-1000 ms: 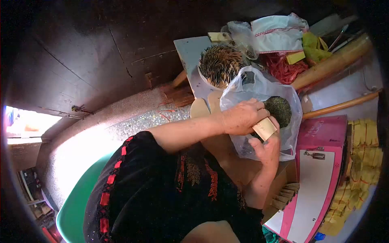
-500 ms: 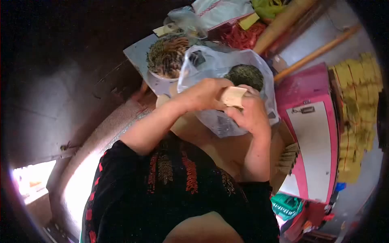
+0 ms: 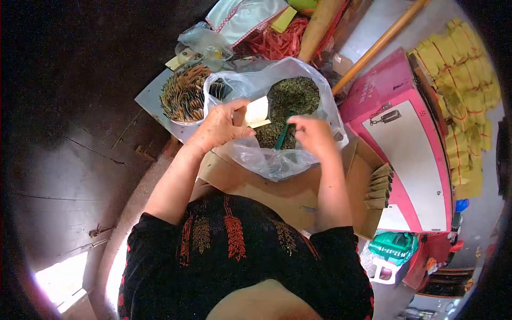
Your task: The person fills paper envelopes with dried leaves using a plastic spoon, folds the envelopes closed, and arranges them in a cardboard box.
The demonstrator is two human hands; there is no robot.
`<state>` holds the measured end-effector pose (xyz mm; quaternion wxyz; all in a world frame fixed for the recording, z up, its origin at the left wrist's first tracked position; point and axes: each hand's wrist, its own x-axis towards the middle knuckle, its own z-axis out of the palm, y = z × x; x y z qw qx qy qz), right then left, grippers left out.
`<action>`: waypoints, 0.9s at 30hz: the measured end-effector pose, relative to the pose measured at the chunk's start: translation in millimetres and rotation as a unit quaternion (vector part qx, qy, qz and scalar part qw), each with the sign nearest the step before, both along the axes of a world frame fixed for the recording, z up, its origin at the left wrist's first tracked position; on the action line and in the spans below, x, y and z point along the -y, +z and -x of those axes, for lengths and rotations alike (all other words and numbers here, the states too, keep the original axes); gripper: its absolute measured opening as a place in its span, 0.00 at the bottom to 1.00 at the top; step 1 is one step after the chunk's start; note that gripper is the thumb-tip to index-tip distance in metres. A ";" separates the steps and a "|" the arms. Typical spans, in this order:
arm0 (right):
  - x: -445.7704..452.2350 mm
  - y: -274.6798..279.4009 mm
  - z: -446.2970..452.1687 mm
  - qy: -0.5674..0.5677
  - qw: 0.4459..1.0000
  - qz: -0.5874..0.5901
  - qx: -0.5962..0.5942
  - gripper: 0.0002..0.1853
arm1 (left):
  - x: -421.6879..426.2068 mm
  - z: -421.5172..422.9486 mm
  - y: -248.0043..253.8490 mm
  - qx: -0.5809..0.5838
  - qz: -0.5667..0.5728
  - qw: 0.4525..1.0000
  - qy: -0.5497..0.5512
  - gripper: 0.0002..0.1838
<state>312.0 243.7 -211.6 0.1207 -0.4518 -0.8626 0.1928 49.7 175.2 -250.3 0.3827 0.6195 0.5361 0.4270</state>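
Observation:
My left hand (image 3: 221,127) pinches a small pale paper packet (image 3: 257,111) between thumb and fingers, beside the dark green dried leaves (image 3: 295,95). The leaves lie in an open clear plastic bag (image 3: 250,154). Over the bag's right side, my right hand (image 3: 316,137) is closed, its fingertips on the upper end of a green plastic spoon (image 3: 281,137). The spoon slants down over the leaves. Left of the bag, a round container (image 3: 184,122) holds many thin packets (image 3: 184,92) standing on edge.
Beneath the bag is a cardboard box (image 3: 250,186), with folded packets (image 3: 380,186) along its right side. A pink and white cabinet (image 3: 405,154) stands to the right, near yellow bundles (image 3: 458,112). Wooden poles (image 3: 384,40) and red shredded strips (image 3: 280,40) lie behind.
Both hands were together on the packet. My right hand has let go of it and moved to the green spoon; my left keeps the packet, now lower left. The view has shifted.

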 end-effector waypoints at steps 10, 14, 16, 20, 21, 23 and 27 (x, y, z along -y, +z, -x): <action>-5.6 -51.5 6.1 0.064 0.983 -0.170 -0.021 0.13 | -6.1 1.3 -13.0 0.147 0.007 0.987 -0.064 0.33; -10.7 -48.0 4.1 -0.089 0.959 -0.189 -0.194 0.07 | -5.7 -1.2 -10.2 0.118 0.037 0.991 -0.042 0.35; -19.3 -43.3 4.3 -0.167 0.950 -0.176 -0.198 0.10 | -7.6 -2.1 -10.6 0.132 0.055 0.989 -0.035 0.36; -49.3 -61.4 4.7 -0.192 0.929 -0.290 -0.127 0.11 | -17.6 -6.1 -8.0 0.069 0.005 0.997 -0.030 0.35; -50.0 -62.4 13.0 -0.236 0.941 -0.093 -0.225 0.11 | -20.3 -8.5 -4.9 0.071 0.002 0.997 -0.034 0.35; -47.6 -60.3 25.2 -0.266 0.881 0.156 -0.358 0.10 | -27.6 -13.6 -7.1 0.040 -0.011 0.999 -0.021 0.35; -52.4 -67.4 24.8 -0.274 0.840 0.192 -0.427 0.09 | -34.4 -18.3 -6.1 -0.059 -0.030 0.998 0.014 0.35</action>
